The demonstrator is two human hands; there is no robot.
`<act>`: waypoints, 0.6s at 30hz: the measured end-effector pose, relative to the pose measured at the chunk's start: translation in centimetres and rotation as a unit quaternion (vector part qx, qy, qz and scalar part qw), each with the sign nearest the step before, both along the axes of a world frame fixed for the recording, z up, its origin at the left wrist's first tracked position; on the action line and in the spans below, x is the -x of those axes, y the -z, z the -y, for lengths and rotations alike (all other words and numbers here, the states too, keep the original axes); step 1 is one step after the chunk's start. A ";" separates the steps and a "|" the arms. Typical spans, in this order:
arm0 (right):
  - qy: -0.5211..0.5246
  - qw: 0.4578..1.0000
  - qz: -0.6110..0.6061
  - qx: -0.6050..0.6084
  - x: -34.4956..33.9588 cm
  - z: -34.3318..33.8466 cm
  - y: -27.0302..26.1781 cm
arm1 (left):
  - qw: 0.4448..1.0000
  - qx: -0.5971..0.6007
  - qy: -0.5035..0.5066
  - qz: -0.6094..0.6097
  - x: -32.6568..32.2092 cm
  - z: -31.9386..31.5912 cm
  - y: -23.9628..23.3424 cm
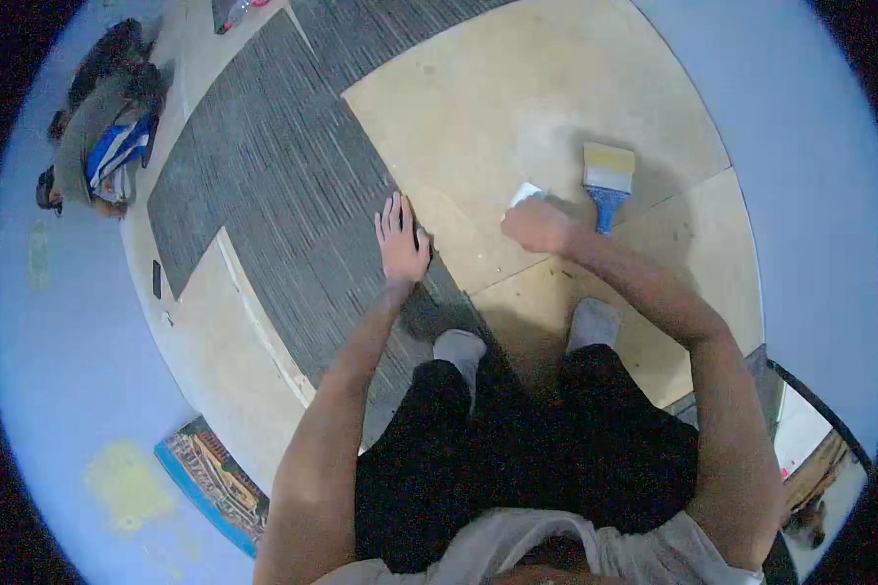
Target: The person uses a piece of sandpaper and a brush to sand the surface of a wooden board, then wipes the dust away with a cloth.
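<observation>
My left hand (pixel 402 241) lies with its fingers spread on the edge of the grey striped carpet tiles (pixel 293 161), beside the bare plywood floor (pixel 439 146). My right hand (pixel 538 223) is closed around a small white object (pixel 527 192) over the plywood; its kind is hard to tell, as the fingers hide most of it. To the right of that hand is a wide flat brush (pixel 609 179) with a blue handle and pale bristles, whose handle end is partly hidden behind my right forearm.
Clothes and a blue-and-white bag (pixel 117 153) lie by the left wall. A plastic bottle (pixel 238 13) is at the top. A small dark object (pixel 156 279) rests near the left wall. A picture panel (pixel 216 482) stands lower left. My socked feet (pixel 461 347) are below my hands.
</observation>
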State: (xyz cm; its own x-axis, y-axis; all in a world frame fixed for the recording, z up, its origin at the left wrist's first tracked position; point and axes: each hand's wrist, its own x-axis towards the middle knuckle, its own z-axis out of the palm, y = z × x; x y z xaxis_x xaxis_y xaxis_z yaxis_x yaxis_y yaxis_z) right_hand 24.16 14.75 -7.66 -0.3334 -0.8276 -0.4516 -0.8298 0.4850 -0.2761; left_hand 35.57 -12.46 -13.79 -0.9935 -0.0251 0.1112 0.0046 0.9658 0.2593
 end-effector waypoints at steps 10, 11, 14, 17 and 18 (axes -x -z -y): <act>0.003 0.974 -0.087 0.209 -0.7 -1.8 1.1 | 1.000 -0.021 0.012 -0.004 -0.1 -1.2 0.4; 0.009 0.980 -0.090 0.176 -0.8 -1.8 1.3 | 1.000 -0.022 0.011 -0.001 0.0 -1.4 0.6; -0.026 0.971 -0.082 0.221 -0.5 -1.1 -0.7 | 1.000 -0.017 -0.003 0.004 -0.1 -0.8 0.2; -0.034 0.972 -0.091 0.214 -0.8 -1.4 0.0 | 1.000 -0.023 0.001 0.009 0.0 -1.5 -0.2; -0.026 0.970 -0.092 0.224 -0.9 -1.3 0.1 | 1.000 -0.021 0.003 0.007 0.0 -1.4 -0.2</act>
